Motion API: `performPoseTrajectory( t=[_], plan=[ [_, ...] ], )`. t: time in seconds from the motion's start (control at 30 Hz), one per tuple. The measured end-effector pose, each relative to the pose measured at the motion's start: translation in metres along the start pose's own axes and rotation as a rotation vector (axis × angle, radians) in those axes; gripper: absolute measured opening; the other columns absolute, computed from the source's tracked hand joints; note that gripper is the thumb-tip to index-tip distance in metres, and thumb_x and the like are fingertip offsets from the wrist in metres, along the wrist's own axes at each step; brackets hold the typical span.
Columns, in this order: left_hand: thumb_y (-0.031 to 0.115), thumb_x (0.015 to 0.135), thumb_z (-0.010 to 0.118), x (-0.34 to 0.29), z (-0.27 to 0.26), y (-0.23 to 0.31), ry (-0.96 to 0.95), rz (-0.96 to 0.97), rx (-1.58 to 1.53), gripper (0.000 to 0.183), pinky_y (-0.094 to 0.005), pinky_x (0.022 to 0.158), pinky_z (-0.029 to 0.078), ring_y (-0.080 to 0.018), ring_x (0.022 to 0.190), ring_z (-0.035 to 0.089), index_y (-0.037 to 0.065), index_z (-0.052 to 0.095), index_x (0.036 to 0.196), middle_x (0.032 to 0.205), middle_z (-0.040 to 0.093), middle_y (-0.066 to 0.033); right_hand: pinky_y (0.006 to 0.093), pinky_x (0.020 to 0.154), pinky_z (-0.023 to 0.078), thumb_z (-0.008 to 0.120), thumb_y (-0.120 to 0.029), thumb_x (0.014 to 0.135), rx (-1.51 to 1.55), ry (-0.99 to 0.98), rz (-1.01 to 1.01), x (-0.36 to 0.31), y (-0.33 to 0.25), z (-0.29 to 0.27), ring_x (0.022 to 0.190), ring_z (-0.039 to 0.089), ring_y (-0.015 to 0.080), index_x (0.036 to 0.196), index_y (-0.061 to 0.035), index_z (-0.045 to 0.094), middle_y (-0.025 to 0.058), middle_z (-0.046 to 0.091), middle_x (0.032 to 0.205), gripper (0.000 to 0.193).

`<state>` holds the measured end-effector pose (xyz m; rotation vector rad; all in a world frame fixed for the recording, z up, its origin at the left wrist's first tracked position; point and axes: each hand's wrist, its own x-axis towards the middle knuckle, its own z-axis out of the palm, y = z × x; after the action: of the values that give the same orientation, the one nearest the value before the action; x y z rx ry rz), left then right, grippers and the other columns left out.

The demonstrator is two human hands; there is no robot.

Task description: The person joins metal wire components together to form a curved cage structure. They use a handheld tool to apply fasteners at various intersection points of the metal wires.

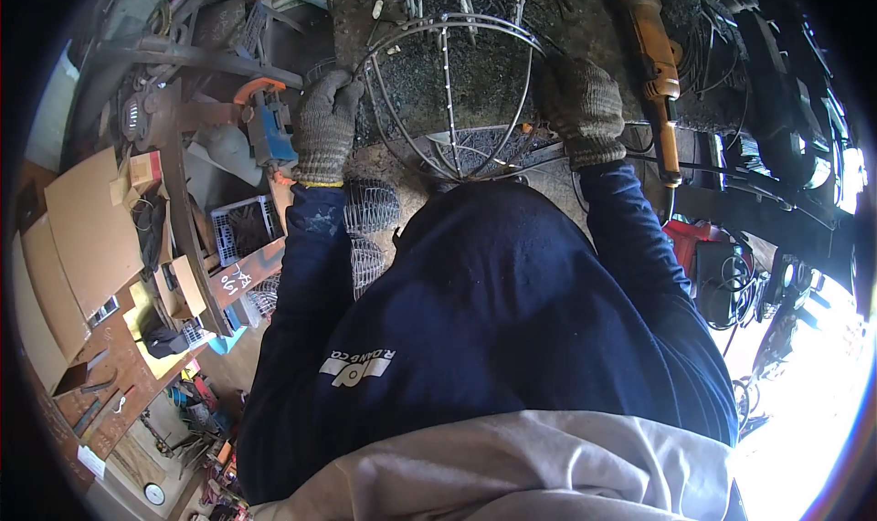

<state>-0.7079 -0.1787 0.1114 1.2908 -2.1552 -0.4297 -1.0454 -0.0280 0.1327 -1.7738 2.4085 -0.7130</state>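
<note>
A round frame of bent metal rods [448, 83], shaped like a shallow open basket, is held before my chest at the near edge of a dark, grimy workbench [493, 87]. My left hand [329, 119], in a grey-brown knit glove, is closed at the left side of its ring. On the opposite side my right hand [583, 110], gloved alike, is closed at the ring too; its fingertips are partly lost in shadow. Bright spots dot the middle rod. Just right of my right hand lies an orange power tool with a long body [653, 51].
Upright metal rods [464, 0] stand at the bench's far side. A blue and orange tool [267, 124] sits left of my left hand. Wire coils [372, 206] are beside my left forearm, and a plastic crate [242, 233] and cardboard [87, 233] lie further left. Cables [731, 288] hang at right.
</note>
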Motion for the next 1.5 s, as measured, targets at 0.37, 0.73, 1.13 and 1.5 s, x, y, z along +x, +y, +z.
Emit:
performPoseTrajectory(
  t=[0.37,0.73,1.13,1.5],
  plan=[
    [0.041,0.093,0.074,-0.001,0.003,0.001,-0.029,-0.004,0.027,0.038,-0.0421,0.085,0.055,-0.0356,0.096,0.072,0.007,0.075,0.109,0.102,0.075,-0.0151,0.0511,0.083,0.056,0.061,-0.038,0.095,-0.008,0.017,-0.020,-0.001,0.002,0.000,0.095,0.070,0.0392,0.114,-0.0103,0.073,0.0177,0.074,0.100,0.036],
    [0.040,0.094,0.072,0.002,0.006,-0.002,-0.020,0.033,0.017,0.035,-0.0424,0.081,0.055,-0.0368,0.095,0.071,0.007,0.074,0.108,0.101,0.074,-0.0160,0.0524,0.083,0.055,0.057,-0.042,0.097,0.027,0.038,0.003,-0.002,0.007,0.007,0.094,0.070,0.0420,0.117,-0.0096,0.074,0.0217,0.073,0.098,0.042],
    [0.015,0.094,0.075,0.008,-0.014,0.013,0.110,0.210,-0.085,0.022,-0.0365,0.088,0.054,-0.0235,0.097,0.069,0.002,0.073,0.111,0.102,0.074,-0.0098,0.0503,0.086,0.056,0.058,-0.040,0.095,0.010,-0.026,0.055,0.001,0.006,0.011,0.097,0.071,0.0390,0.113,-0.0123,0.075,0.0171,0.074,0.102,0.038],
    [0.015,0.093,0.076,0.024,-0.025,0.003,-0.017,0.164,-0.116,0.026,-0.0364,0.092,0.056,-0.0258,0.105,0.072,0.003,0.072,0.115,0.115,0.075,-0.0121,0.0528,0.074,0.056,0.060,-0.037,0.094,-0.051,0.096,-0.063,0.000,0.003,0.016,0.084,0.071,0.0397,0.103,-0.0100,0.074,0.0178,0.073,0.090,0.031]
  ],
)
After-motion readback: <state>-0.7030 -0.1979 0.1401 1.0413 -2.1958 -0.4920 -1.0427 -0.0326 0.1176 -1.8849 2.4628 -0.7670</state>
